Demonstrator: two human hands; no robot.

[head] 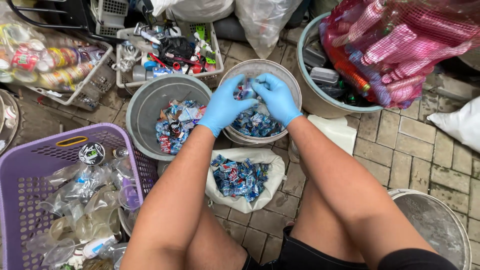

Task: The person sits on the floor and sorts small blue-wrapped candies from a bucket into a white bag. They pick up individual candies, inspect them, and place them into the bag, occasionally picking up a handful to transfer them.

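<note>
Both my hands wear blue gloves and meet over a grey bucket [235, 74] that holds several small blue wrappers [255, 124]. My left hand [222, 106] and my right hand [278, 99] pinch one crumpled blue and white wrapper [247, 90] between their fingertips, just above the pile. A second grey bucket [145, 107] to the left holds mixed blue and red wrappers [177, 125]. Below my hands, between my knees, a white bag [215, 192] lies open with more blue wrappers [239, 177] in it.
A purple basket [30, 165] of clear plastic cups and bags stands at lower left. White crates [212, 55] of mixed scrap sit behind the buckets. A large tub [307, 90] with a red net sack [395, 47] is at upper right. A metal basin [450, 235] is at lower right.
</note>
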